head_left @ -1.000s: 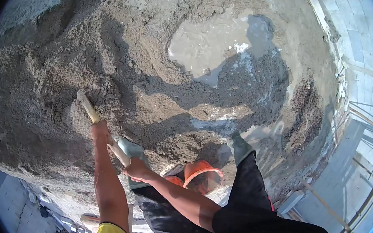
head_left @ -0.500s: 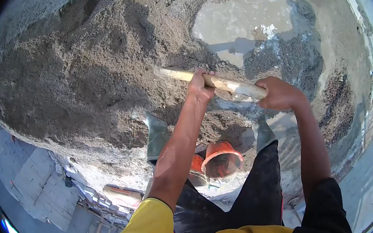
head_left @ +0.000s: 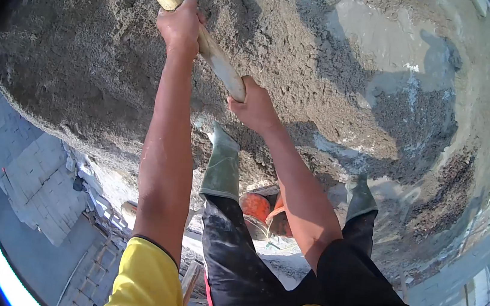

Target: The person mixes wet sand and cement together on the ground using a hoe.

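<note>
A thick wooden handle (head_left: 221, 66) slants from the top left down toward the middle. My left hand (head_left: 181, 26) is wrapped round it farther up, and my right hand (head_left: 255, 104) closes on its lower end. Part of a tool head shows at the handle's far end, cut off by the top of the view. Beneath the handle lies a wide heap of grey-brown sand mix (head_left: 116, 66). Wet grey slurry (head_left: 379, 32) pools at the upper right, with white powder (head_left: 411, 87) beside it.
Orange buckets (head_left: 255, 206) stand between my green boots (head_left: 223, 166), partly behind my right forearm. Dark gravel (head_left: 446, 191) lies at the right. A drop to a lower level with pale blocks (head_left: 47, 188) is at the lower left, past the heap's edge.
Both hands have swung the handle up and to the left, after lifting it from lower left to the middle earlier. The view has shifted, with the slurry now farther right.
</note>
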`<state>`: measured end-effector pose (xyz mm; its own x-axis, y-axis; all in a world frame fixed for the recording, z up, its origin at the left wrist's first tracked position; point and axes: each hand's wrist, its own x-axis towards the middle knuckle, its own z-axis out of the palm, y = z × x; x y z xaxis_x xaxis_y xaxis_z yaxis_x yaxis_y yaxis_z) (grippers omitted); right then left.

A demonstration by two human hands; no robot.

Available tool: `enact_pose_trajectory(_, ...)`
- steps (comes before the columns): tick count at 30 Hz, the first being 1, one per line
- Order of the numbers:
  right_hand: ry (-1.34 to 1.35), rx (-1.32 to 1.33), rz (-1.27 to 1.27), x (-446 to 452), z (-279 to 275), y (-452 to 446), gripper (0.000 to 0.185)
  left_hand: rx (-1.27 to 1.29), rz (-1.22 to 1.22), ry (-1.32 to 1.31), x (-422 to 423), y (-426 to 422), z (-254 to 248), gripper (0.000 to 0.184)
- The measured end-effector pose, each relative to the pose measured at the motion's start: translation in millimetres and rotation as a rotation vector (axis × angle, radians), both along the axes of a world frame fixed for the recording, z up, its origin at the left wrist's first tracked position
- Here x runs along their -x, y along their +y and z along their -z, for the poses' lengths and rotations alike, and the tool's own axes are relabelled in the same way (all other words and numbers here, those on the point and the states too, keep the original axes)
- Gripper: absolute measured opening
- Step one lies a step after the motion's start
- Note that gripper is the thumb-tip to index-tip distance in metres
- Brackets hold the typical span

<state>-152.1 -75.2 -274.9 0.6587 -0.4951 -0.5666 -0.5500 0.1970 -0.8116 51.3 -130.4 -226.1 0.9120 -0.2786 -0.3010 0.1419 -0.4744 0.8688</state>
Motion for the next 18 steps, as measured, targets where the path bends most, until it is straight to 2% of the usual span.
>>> enact_pose_trajectory(2,0.023,-0.052,0.016,-39,9,11,0.042,-0.207,0.085,0.004,-48,4,30,0.022)
enact_pose_trajectory(3,0.061,-0.098,0.046,-46,12,19,0.040,-0.223,0.086,-0.034,-54,10,57,0.023)
enact_pose_trajectory(4,0.071,-0.107,0.045,-41,16,31,0.040,-0.334,0.137,0.050,-48,23,81,0.024)
enact_pose_trajectory(6,0.307,-0.186,0.019,-15,19,59,0.040,-0.502,0.220,0.260,-19,51,128,0.026)
enact_pose_trajectory(7,0.328,-0.168,0.027,6,21,76,0.040,-0.570,0.229,0.327,-2,70,168,0.026)
enact_pose_trajectory(9,0.380,-0.199,0.028,58,25,93,0.041,-0.451,0.112,0.540,55,89,181,0.023)
enact_pose_trajectory(12,0.382,-0.344,0.062,118,2,97,0.042,-0.480,0.127,0.611,119,100,158,0.018)
enact_pose_trajectory(14,0.467,-0.421,0.087,152,-7,109,0.040,-0.547,0.160,0.652,153,113,166,0.016)
enact_pose_trajectory(15,0.506,-0.493,0.130,159,-28,100,0.038,-0.607,0.193,0.654,171,114,177,0.015)
enact_pose_trajectory(18,0.521,-0.653,0.197,187,-70,77,0.038,-0.540,0.156,0.888,216,134,181,0.010)
